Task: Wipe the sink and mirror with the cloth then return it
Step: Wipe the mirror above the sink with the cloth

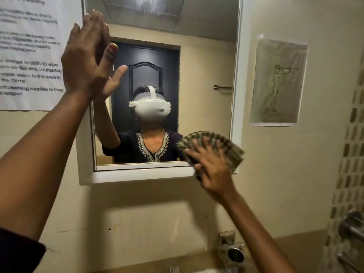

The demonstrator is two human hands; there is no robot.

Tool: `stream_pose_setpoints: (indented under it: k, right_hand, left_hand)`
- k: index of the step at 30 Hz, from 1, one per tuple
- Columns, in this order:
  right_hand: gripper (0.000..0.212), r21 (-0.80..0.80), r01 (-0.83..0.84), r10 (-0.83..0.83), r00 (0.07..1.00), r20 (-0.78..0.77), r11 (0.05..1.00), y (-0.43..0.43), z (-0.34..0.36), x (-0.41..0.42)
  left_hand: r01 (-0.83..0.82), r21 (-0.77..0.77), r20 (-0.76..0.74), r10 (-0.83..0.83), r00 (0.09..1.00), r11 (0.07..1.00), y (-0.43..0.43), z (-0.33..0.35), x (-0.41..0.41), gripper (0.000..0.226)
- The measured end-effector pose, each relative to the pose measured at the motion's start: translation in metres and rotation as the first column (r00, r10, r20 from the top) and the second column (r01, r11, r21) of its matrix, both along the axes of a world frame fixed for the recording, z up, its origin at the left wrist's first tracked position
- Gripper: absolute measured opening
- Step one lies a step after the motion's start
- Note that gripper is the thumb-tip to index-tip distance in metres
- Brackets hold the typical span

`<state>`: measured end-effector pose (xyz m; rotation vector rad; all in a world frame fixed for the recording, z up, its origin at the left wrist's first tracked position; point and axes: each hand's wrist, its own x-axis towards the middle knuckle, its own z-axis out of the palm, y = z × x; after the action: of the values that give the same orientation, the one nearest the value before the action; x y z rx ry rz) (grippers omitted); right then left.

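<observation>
The white-framed mirror [206, 75] hangs on the cream wall in front of me. My left hand [84, 58] rests flat with fingers together against the mirror's upper left edge and holds nothing. My right hand [210, 166] presses a greenish patterned cloth [226, 146] against the mirror's lower right corner; the cloth is blurred with motion. The cloth covers part of the frame's corner. Only a sliver of the sink [208, 270] shows at the bottom edge.
A printed instruction sheet [29, 56] is taped left of the mirror. A drawing in a plastic sleeve [277, 81] hangs to the right. A metal tap fitting [232, 251] sits below, and metal rails [352, 229] stick out at the lower right.
</observation>
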<state>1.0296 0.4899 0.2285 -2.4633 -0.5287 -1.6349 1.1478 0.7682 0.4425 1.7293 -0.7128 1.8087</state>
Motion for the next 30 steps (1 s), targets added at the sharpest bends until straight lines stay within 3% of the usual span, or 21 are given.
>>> stream_pose_setpoints:
  k: [4, 7, 11, 15, 17, 20, 25, 30]
  right_hand:
    - [0.048, -0.395, 0.118, -0.109, 0.993, 0.047, 0.911, 0.104, -0.022, 0.039]
    - [0.047, -0.499, 0.147, -0.088, 0.986, 0.139, 0.854, 0.139, -0.027, 0.056]
    - [0.043, -0.631, 0.190, -0.034, 0.968, 0.250, 0.752, 0.093, -0.017, 0.046]
    - [0.045, -0.699, 0.253, -0.078, 0.959, 0.272, 0.669, -0.008, -0.016, 0.018]
    - [0.040, -0.717, 0.224, -0.107, 0.973, 0.206, 0.660, -0.041, -0.016, 0.004]
    - [0.035, -0.679, 0.159, -0.120, 0.987, 0.105, 0.717, -0.056, -0.012, -0.009]
    - [0.040, -0.768, 0.230, -0.170, 0.972, 0.159, 0.598, -0.066, -0.011, -0.027]
    - [0.033, -0.731, 0.208, -0.221, 0.972, 0.080, 0.650, -0.073, -0.016, -0.055]
  left_hand:
    - [-0.026, 0.044, -0.003, 0.026, 1.000, 0.999, 0.001, 0.000, -0.001, 0.062]
    - [-0.025, 0.064, -0.002, 0.025, 1.000, 0.998, 0.007, -0.001, -0.002, 0.061]
    - [-0.029, 0.067, -0.013, 0.030, 0.999, 0.997, 0.007, 0.000, -0.004, 0.062]
    - [-0.031, 0.055, -0.013, 0.031, 0.999, 0.998, 0.005, 0.000, -0.004, 0.063]
    - [-0.023, 0.038, -0.011, 0.024, 1.000, 0.999, 0.003, -0.001, -0.004, 0.064]
    - [-0.018, 0.028, -0.021, 0.018, 1.000, 0.999, 0.002, -0.001, -0.006, 0.065]
    - [0.011, 0.046, -0.041, -0.009, 0.999, 0.999, 0.003, -0.002, -0.010, 0.064]
    - [0.048, 0.079, -0.102, -0.039, 0.994, 0.996, 0.004, -0.002, -0.015, 0.062]
